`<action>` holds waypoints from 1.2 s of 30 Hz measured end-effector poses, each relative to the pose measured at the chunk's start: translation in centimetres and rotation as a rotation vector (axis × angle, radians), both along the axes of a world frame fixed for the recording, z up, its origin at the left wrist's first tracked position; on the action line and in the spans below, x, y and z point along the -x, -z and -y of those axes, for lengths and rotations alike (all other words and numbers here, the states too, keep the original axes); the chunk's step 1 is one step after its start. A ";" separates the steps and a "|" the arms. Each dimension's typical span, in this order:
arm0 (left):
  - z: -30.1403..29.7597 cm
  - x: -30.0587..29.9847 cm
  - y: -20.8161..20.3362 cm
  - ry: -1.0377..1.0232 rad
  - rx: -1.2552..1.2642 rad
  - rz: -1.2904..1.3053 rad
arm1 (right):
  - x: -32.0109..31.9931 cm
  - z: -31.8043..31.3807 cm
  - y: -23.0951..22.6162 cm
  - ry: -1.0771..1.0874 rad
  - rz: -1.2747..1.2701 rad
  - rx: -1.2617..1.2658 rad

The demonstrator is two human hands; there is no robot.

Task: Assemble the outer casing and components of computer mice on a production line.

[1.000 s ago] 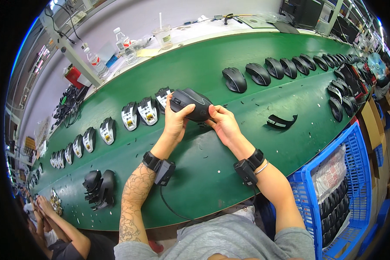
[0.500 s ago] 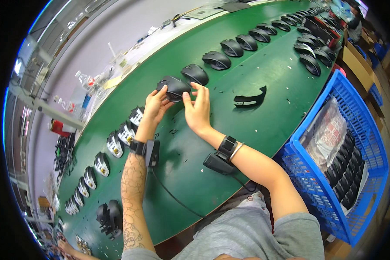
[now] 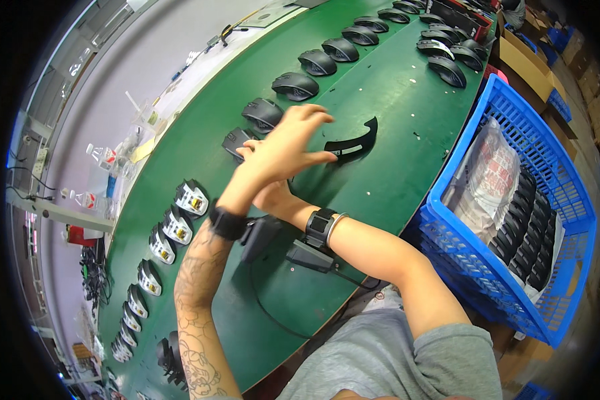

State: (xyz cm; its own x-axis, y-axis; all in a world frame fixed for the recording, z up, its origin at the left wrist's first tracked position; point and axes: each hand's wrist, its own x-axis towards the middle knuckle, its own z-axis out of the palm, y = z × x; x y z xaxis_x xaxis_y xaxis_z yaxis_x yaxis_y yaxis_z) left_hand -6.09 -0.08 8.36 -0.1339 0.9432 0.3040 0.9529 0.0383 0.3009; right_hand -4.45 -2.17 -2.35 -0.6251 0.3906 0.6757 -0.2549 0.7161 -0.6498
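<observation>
My left hand (image 3: 280, 152) is open, its fingers and thumb spread above the green table, over my right hand. Its thumb tip comes close to a curved black plastic piece (image 3: 361, 145) with a pale strip, lying on the table. My right hand (image 3: 273, 198) is lower, partly covered by the left one. Fingertips that appear to be the right hand's show at the edge of a black computer mouse (image 3: 233, 144). Most of that grip is hidden. Another black mouse (image 3: 263, 115) sits just beyond, the nearest in a row running to the far right.
White-and-black mouse parts (image 3: 177, 228) form a line on the left. A blue plastic basket (image 3: 440, 203) at the right holds black mice and clear wrapping. More mice (image 3: 447, 71) cluster at far right. Bottles (image 3: 103, 157) stand along the wall. Cables trail from both wrist devices.
My left hand has let go of the mouse and swung right, across my right hand. The right hand has moved left, beneath it. The view has shifted right.
</observation>
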 end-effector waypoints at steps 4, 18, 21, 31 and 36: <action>-3.7 0.0 2.8 0.110 0.164 0.013 | 1.4 -1.1 0.8 -0.072 -0.018 -0.006; 13.2 2.4 -1.4 -0.659 -0.602 0.367 | -2.4 -1.3 -5.1 -0.063 -0.220 0.182; 15.3 1.8 0.1 -0.535 -0.425 0.610 | -3.0 -0.1 -6.0 -0.412 -0.246 -0.057; 16.8 0.5 1.2 -0.485 -0.530 0.820 | -2.9 -0.2 -5.8 -0.420 -0.141 0.059; 15.9 1.6 0.9 -0.571 -0.493 1.055 | -2.9 -0.8 -5.7 -0.504 -0.148 0.099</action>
State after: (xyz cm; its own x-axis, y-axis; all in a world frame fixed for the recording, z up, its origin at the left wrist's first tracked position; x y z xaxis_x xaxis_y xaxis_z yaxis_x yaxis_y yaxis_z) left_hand -7.71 -16.00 7.45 -0.8638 0.4932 0.1030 0.1347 0.0290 0.9905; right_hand -1.58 -1.37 3.30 -0.6529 0.1329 0.7457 -0.6452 0.4181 -0.6394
